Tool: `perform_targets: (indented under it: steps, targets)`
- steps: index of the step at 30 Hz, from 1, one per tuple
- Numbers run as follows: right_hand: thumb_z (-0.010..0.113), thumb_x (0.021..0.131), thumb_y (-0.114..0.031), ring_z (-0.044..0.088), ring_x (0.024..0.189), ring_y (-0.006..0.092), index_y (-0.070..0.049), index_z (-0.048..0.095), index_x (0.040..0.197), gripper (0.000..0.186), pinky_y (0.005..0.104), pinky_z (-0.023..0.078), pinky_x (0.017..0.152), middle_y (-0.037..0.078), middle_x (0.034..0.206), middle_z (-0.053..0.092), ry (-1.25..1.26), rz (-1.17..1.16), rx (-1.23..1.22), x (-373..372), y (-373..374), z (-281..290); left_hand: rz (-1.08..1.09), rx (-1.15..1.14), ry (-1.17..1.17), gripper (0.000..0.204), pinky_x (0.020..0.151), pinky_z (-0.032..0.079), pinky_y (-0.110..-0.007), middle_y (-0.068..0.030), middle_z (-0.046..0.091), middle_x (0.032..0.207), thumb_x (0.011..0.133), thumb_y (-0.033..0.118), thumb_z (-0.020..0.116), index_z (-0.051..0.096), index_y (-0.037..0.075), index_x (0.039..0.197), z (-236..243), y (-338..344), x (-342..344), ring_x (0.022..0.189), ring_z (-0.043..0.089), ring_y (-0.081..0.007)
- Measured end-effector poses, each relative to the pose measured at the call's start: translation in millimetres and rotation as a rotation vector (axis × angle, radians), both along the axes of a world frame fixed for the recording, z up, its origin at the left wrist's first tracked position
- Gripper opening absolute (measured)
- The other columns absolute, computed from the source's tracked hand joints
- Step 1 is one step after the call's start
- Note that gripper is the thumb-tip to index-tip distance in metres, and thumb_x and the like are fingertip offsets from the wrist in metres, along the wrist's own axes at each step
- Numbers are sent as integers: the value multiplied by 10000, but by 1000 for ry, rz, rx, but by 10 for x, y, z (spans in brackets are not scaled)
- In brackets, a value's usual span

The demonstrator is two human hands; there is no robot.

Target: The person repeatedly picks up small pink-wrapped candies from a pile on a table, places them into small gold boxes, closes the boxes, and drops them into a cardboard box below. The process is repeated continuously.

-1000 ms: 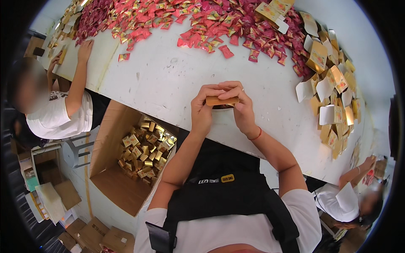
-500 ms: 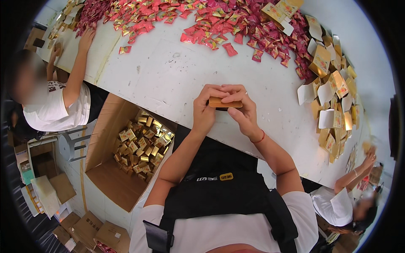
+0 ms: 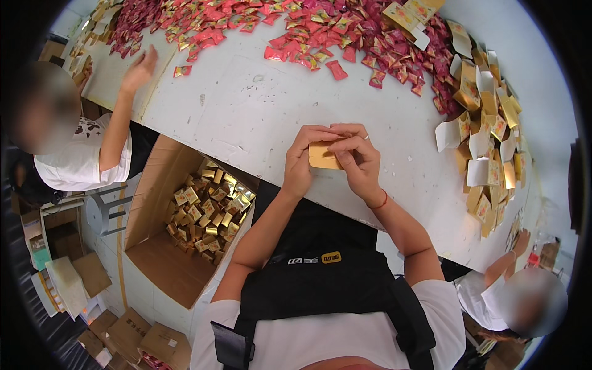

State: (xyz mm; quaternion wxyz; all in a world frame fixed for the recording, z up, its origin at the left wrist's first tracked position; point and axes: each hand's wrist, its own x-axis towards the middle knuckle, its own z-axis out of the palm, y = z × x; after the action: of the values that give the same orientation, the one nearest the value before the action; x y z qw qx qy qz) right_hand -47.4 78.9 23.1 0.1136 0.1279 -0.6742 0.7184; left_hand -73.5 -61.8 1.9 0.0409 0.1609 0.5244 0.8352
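Observation:
Both my hands hold one small gold carton (image 3: 324, 156) over the near part of the white table. My left hand (image 3: 300, 161) wraps its left side, fingers reaching across the far edge. My right hand (image 3: 361, 161) grips the right side, its thumb lying against the carton's gold face. The lid end is partly covered by my fingers, and I cannot see what is inside. Across the table's far side lie red and pink wrapped sachets (image 3: 311, 37), with darker crimson ones (image 3: 401, 58) beside them. Open gold cartons with white flaps (image 3: 484, 139) are heaped at the right.
A large cardboard box (image 3: 163, 271) of closed gold cartons (image 3: 209, 206) stands below the table edge at my left. One person's hand (image 3: 140, 69) is at the table's left end; another person's arm (image 3: 502, 265) is at the right. A grey stool (image 3: 102, 213) stands beyond the box.
The carton has tilted so its broad gold face shows, and my right thumb has moved onto it. The left co-worker's hand has drawn back from the sachets; the right co-worker's arms have shifted.

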Motion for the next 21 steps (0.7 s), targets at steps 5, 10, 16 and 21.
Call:
perform_targets:
  steps: [5,10,16,21]
  targets:
    - [699,825,-47,560,1163,256,-52,697,1019,194,337,478,932,120,1213,588,135,22,188,-8,78,49,-12,-45,55,290,940,447,-316,-93,536,1169,980,63,336,616,19,1044,-73,-13,13,1059,556,-186]
    - [763,772,-20,618,1117,292,-49,698,1056,293,368,529,908,139,1188,617,319,-25,422,-78,154,34,-4,-60,46,301,948,444,-311,-103,544,1167,971,48,330,622,8,1036,-90,-14,10,1071,554,-190]
    - [740,775,35,624,1127,313,-48,697,1066,305,379,543,918,140,1176,628,330,-29,447,-88,181,58,-144,-94,176,370,1001,419,-355,-132,547,1215,935,122,352,640,-2,1132,-52,-180,-118,1127,550,-237]
    - [722,800,35,604,1164,320,-45,694,1041,256,377,543,925,114,1183,633,373,-37,493,-88,179,94,-223,-116,161,417,1026,400,-371,-158,547,1262,934,191,352,635,-10,1165,-20,-264,-171,1171,533,-262]
